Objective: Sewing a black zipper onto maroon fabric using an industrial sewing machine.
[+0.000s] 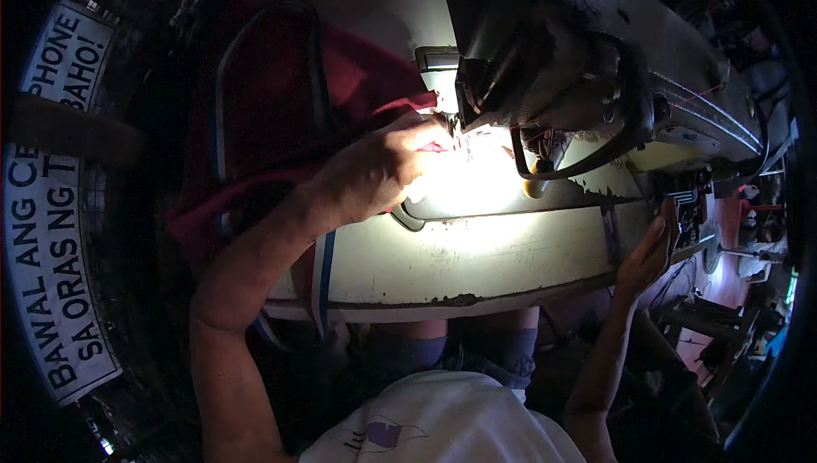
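My left hand is closed, its fingertips pinching the edge of a dark red cloth close to the needle area of a sewing machine. The cloth spreads left and back across the machine table. White-and-blue striped trim runs over it and hangs past the front edge. Bright lamp light washes out the spot beside my fingertips, so the needle itself is hard to make out. At the table's right end, my right hand has its fingers stretched upward beside a dark fitting; whether they touch it is unclear.
A curved dark guard juts from the machine head, with a yellowish knob beneath. The table's worn front edge faces my lap. Lettered white signs hang at the far left. Dim clutter and a reddish floor lie right.
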`<move>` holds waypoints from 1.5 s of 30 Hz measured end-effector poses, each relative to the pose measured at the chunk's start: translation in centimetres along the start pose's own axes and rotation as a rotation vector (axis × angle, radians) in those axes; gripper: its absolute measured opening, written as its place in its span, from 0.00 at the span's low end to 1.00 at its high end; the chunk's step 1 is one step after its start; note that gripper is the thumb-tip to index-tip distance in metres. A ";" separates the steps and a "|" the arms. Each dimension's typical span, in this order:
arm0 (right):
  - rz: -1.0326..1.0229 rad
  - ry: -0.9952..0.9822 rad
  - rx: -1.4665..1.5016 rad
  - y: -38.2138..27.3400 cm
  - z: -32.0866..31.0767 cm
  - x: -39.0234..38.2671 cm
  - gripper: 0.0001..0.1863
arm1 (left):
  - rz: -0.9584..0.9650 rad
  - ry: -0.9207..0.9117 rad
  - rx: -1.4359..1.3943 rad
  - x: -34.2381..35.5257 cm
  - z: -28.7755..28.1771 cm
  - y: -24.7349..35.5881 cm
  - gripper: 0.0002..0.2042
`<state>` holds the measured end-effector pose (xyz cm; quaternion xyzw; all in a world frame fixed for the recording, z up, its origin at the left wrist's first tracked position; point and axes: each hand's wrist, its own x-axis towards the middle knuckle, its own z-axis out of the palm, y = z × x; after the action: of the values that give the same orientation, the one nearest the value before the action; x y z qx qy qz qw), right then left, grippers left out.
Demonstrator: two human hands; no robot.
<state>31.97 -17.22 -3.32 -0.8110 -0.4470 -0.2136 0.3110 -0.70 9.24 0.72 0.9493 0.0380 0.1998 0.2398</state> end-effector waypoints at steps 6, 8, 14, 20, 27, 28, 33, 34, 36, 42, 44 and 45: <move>-0.144 0.083 -0.153 -1.5 -0.5 0.7 0.20 | -0.042 -0.028 0.002 -0.1 -0.1 0.3 0.09; -0.261 -0.001 -0.091 -4.6 -0.5 0.8 0.22 | -0.038 -0.014 0.025 -0.1 0.0 0.3 0.10; -0.834 -0.661 0.547 -14.6 5.5 4.1 0.16 | 0.067 0.045 0.151 -0.3 0.6 0.0 0.08; -0.883 -0.603 0.456 -15.6 6.7 4.7 0.05 | 0.108 0.035 0.259 0.0 0.0 0.4 0.04; -0.823 -0.551 0.482 -15.2 7.8 4.3 0.06 | 0.111 0.001 0.245 0.1 0.0 0.5 0.03; -0.837 -0.586 0.431 -15.0 7.8 4.2 0.05 | 0.113 -0.002 0.244 0.2 0.1 0.4 0.03; -0.893 -0.505 0.528 -16.1 7.8 5.7 0.03 | 0.055 -0.042 0.156 0.5 -0.4 -0.2 0.06; -0.934 -0.501 0.497 -16.3 7.4 6.0 0.03 | 0.061 -0.037 0.154 0.7 -0.5 -0.3 0.06; -0.924 -0.433 0.533 -15.9 6.9 6.3 0.04 | 0.087 -0.030 0.123 1.2 -0.8 -0.2 0.06; -0.489 -0.599 0.456 -12.9 -0.4 6.7 0.14 | 0.014 -0.089 0.139 -0.1 -1.3 -0.5 0.08; -0.419 -0.432 0.250 -7.7 -2.8 6.0 0.18 | 0.023 -0.080 0.129 0.0 -1.3 -0.5 0.09; -0.367 -0.290 0.148 -5.1 -4.1 5.5 0.18 | 0.045 -0.073 0.112 0.5 -1.3 -0.4 0.09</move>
<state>30.08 -14.73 4.60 -0.7135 -0.6413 -0.1146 0.2580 -0.73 10.19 1.74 0.9685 0.0191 0.1681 0.1829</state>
